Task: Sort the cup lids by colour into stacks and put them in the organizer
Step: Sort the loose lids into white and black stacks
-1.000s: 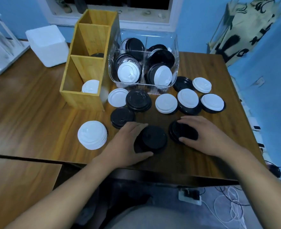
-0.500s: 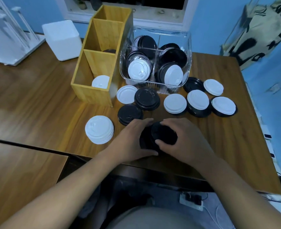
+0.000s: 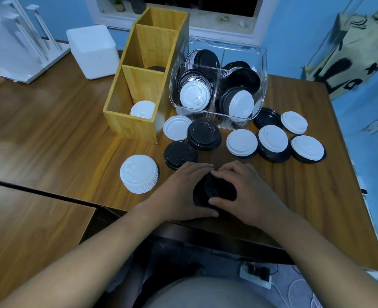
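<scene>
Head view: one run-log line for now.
step: stacking | left grip: on black stack | right grip: on same stack | white stack: on table | organizer: white lids in nearest slot

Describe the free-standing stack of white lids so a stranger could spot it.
Find the wooden organizer on the table. Nearer the front edge than it, left of the left hand, sits the white lid stack. It alone is a tall all-white pile; the other white lids there lie low, some on black ones.

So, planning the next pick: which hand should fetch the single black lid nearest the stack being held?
Left. The left hand has its fingertips right beside that black lid; the right hand lies across the black stack, farther off.
</scene>
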